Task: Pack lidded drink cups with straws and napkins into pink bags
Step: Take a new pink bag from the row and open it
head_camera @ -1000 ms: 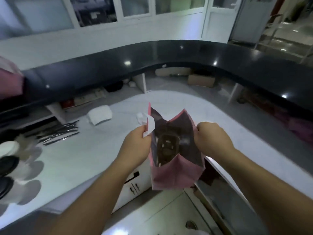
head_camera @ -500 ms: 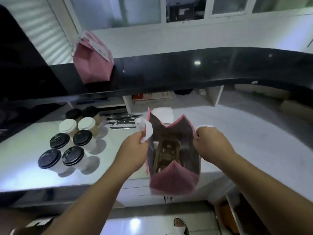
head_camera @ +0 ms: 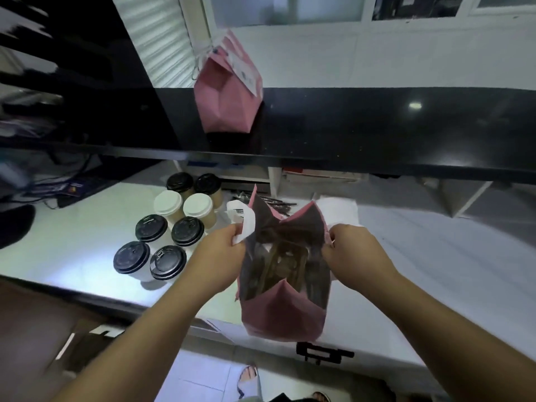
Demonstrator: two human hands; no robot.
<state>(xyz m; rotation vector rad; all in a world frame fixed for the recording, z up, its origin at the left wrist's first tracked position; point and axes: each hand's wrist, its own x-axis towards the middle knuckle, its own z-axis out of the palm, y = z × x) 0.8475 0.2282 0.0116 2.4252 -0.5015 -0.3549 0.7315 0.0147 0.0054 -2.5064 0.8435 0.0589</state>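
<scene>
I hold an open pink bag (head_camera: pixel 285 314) over the front edge of the white counter (head_camera: pixel 72 250). My left hand (head_camera: pixel 224 246) pinches the bag's left rim with its white handle loop (head_camera: pixel 245 220). The right rim is gripped by my right hand (head_camera: pixel 352 246). Inside the bag a brown cardboard carrier shows dimly. Several lidded cups (head_camera: pixel 171 224), some with black lids and two with white lids, stand in a cluster left of the bag. Dark straws (head_camera: pixel 275 203) lie behind the bag. White napkins (head_camera: pixel 339 210) sit behind my right hand.
A second pink bag (head_camera: pixel 229 91), closed, stands on the raised black countertop (head_camera: pixel 377 132) at the back. Cables and dark items lie at the far left. The counter's front edge runs below the bag, with white floor tiles and a foot beneath.
The view has swung left and slightly nearer, bringing the cups and the second pink bag further into view. Both hands keep the same hold on the open bag.
</scene>
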